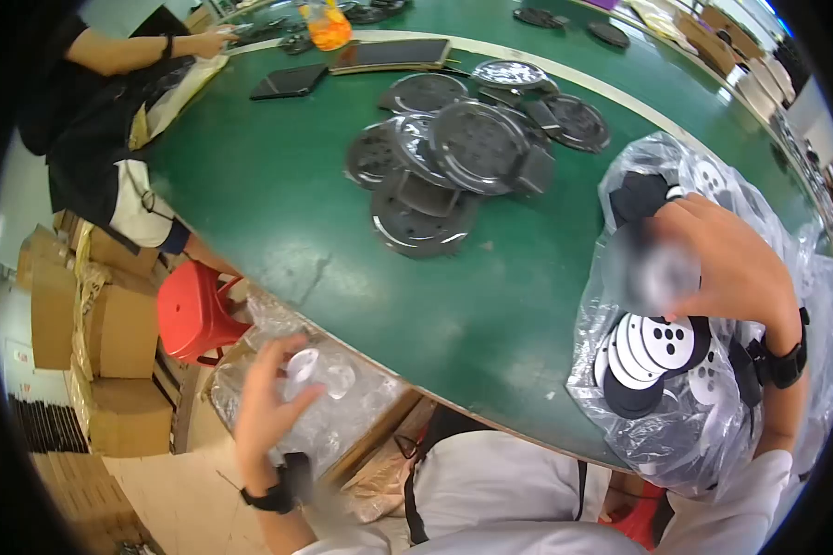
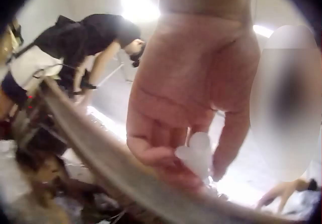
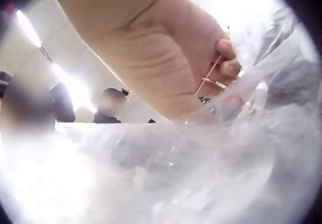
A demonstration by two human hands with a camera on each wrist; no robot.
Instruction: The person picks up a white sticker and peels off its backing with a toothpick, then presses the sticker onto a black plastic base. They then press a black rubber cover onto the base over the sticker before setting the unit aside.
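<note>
My left hand [image 1: 270, 407] is off the table's left side, above plastic in an open box, thumb spread away from its fingers. A translucent lobed plastic piece [image 2: 196, 153] shows in the gap between thumb and fingers. Over an open clear plastic bag [image 1: 588, 365], my right hand [image 1: 731, 264] curls its fingers round a thin flat piece [image 3: 209, 78], seen edge-on in the right wrist view. A blurred patch hides its fingertips in the head view. White discs [image 1: 668, 342] with dark dots and black rounded pieces [image 1: 634, 400] lie in the bag below.
Several glossy black round plates [image 1: 478, 148] are heaped mid-table, behind them a dark tablet-like slab [image 1: 391, 55] and a flat black case [image 1: 289, 81]. Another person's arm [image 1: 139, 54] reaches in at the far left. A red stool [image 1: 194, 313] stands beside the box [image 1: 366, 435].
</note>
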